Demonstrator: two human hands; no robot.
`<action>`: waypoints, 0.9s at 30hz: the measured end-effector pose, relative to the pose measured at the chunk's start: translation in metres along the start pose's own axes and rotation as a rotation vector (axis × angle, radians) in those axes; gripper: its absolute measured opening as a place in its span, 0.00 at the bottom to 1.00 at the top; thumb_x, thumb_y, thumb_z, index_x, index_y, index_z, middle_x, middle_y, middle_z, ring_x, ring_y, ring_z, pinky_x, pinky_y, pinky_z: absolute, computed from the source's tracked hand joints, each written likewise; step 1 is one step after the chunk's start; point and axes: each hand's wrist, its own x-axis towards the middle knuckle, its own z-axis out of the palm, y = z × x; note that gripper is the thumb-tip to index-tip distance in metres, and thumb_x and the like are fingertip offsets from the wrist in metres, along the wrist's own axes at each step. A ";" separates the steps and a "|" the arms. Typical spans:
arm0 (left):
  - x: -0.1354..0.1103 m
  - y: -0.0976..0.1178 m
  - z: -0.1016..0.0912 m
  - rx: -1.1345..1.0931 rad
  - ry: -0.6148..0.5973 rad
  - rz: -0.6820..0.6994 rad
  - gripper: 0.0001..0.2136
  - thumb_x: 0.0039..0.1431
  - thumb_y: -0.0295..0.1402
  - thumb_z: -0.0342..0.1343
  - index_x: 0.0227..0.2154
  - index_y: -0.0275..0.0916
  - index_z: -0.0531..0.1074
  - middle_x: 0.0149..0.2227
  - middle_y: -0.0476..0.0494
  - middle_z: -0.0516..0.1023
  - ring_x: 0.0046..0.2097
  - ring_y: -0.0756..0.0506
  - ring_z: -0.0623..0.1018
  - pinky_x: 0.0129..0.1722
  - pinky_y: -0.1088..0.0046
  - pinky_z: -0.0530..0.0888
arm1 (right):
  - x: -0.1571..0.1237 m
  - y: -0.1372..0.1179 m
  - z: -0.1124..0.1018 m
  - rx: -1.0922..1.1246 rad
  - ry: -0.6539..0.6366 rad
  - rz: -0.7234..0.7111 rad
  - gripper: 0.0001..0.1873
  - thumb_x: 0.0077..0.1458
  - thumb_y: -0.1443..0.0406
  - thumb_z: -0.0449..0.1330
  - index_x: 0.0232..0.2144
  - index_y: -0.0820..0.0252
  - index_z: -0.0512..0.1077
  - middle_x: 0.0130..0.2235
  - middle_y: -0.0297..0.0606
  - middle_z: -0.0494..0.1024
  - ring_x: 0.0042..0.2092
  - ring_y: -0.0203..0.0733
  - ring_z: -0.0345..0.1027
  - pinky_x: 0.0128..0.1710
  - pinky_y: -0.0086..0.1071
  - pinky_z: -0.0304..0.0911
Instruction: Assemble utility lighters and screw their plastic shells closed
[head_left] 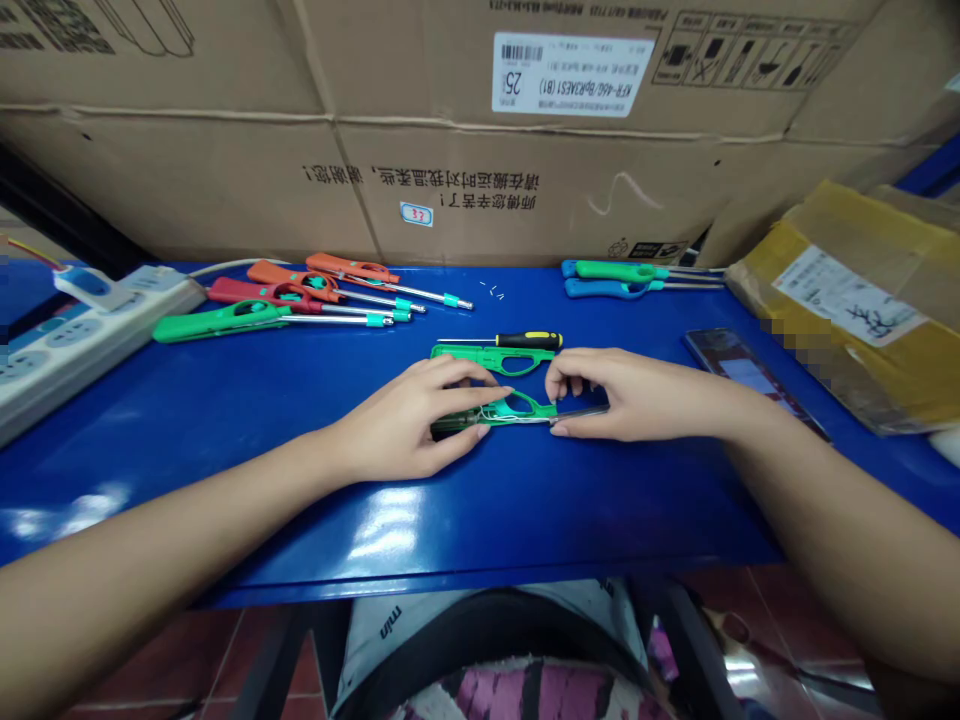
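An opened green long-nosed lighter lies at the middle of the table, with a white wire along its exposed inside. My left hand grips its handle end between thumb and fingers. At the other end, the curled fingers of my right hand pinch it where the metal tube begins; the palm partly hides the tube. Just beyond lies a loose green half shell, close to my left fingertips. Behind that shell is a black and yellow screwdriver.
Several assembled lighters, among them a green one and a red one, lie left beside a white power strip. Small white pieces are scattered behind. Green and blue lighters, a phone and a taped box are right.
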 end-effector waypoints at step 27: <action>0.002 -0.023 -0.004 -0.006 -0.047 0.101 0.19 0.71 0.29 0.50 0.62 0.36 0.70 0.58 0.34 0.75 0.60 0.40 0.73 0.62 0.57 0.71 | 0.014 0.024 0.016 0.136 0.179 -0.224 0.07 0.59 0.62 0.66 0.35 0.60 0.82 0.37 0.40 0.83 0.39 0.40 0.76 0.44 0.34 0.69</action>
